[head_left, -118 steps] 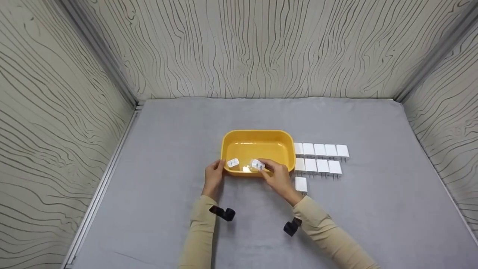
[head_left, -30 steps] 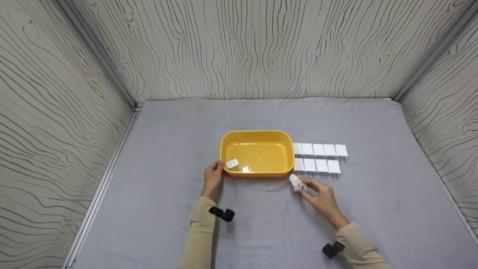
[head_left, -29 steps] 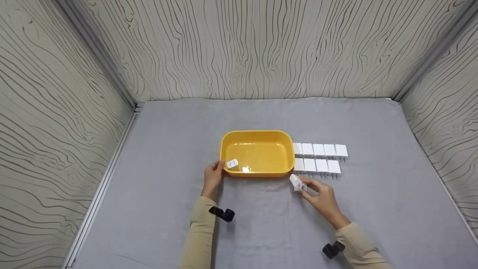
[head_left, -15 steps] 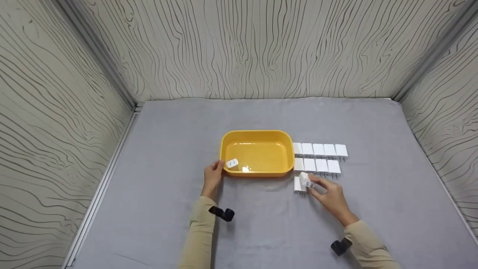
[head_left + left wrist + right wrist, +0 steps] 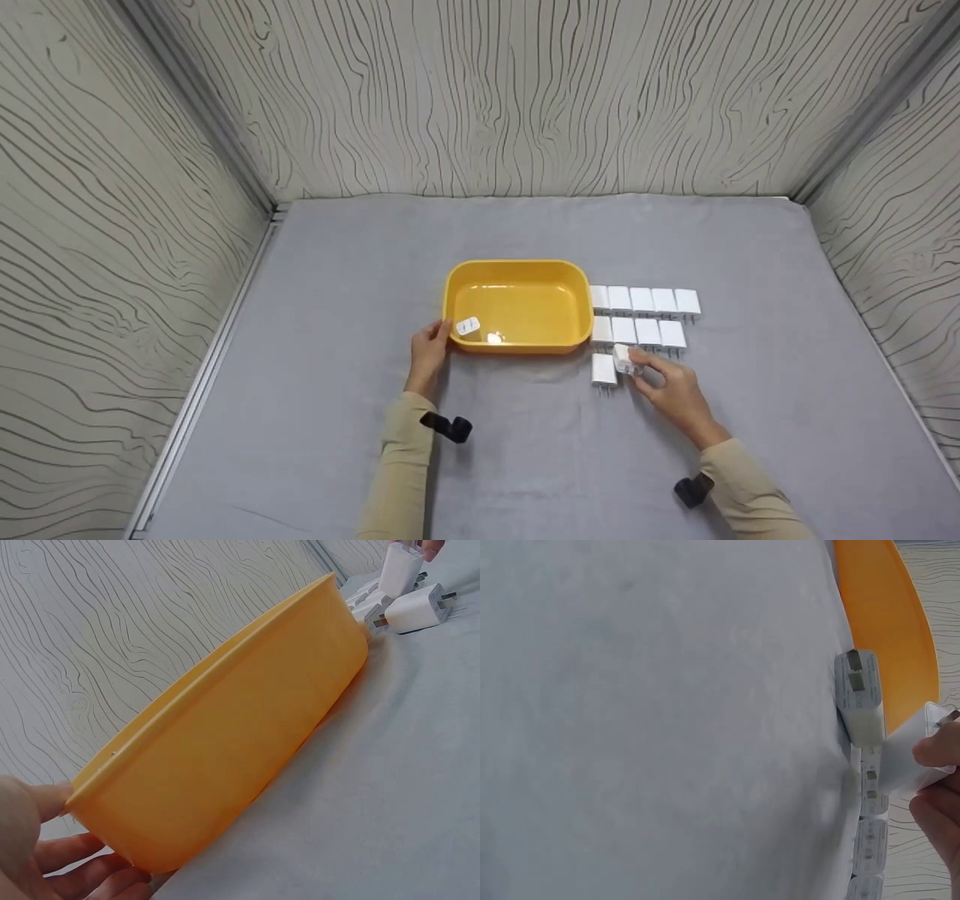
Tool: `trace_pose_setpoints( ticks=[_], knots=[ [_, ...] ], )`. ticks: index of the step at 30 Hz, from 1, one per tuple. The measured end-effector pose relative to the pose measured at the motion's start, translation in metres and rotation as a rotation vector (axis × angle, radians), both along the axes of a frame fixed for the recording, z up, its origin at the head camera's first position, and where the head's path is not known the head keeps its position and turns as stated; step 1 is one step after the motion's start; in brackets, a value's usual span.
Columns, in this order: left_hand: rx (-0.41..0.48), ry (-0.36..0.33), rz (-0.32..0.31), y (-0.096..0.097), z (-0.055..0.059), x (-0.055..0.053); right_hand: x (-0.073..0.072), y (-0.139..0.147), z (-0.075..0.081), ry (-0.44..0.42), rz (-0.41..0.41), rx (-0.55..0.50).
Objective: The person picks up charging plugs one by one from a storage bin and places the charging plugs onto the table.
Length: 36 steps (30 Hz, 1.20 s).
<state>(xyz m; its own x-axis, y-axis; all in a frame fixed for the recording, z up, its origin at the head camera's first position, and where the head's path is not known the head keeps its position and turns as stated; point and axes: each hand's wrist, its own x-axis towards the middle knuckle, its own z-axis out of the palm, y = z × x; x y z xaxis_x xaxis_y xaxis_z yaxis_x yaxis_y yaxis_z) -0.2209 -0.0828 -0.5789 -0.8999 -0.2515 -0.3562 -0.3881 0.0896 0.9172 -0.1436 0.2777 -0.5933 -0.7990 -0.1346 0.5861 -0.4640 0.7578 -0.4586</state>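
My left hand (image 5: pixel 429 356) grips the left front corner of a yellow plastic tub (image 5: pixel 517 349). In the left wrist view the thumb lies at the tub's rim, with the fingers against its outer wall. One white charger plug (image 5: pixel 468 326) is inside the tub near that corner, prongs up. My right hand (image 5: pixel 679 394) pinches another white charger plug (image 5: pixel 623 358), held tilted just right of a lone charger plug (image 5: pixel 604 369) lying on the cloth. The right wrist view shows the pinched charger plug (image 5: pixel 907 757) between thumb and fingers, overlapping the plugs behind.
Two rows of white charger plugs run right from the tub: a back row (image 5: pixel 641 300) and a front row (image 5: pixel 646 331), prongs towards me. Grey cloth (image 5: pixel 510 450) covers the table. Patterned panels (image 5: pixel 480 97) enclose the back and sides.
My right hand has carried its charger plug from over the tub out to the right, past the lone charger plug to its right side. My left hand has stayed at the tub's corner.
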Motion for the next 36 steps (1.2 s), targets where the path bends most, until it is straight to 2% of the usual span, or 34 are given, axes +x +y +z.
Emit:
trace_pose_setpoints(
  ticks=[14, 25, 36],
  knots=[
    [-0.004, 0.038, 0.003, 0.001, 0.001, 0.001, -0.004, 0.011, -0.012, 0.071, 0.091, 0.054],
    [-0.009, 0.008, 0.008, 0.001, 0.0, -0.001, -0.003, 0.012, -0.011, 0.092, 0.144, 0.099],
    [-0.028, 0.021, -0.007, 0.001, 0.0, 0.0, 0.001, 0.012, -0.009, 0.069, 0.113, 0.192]
  ],
)
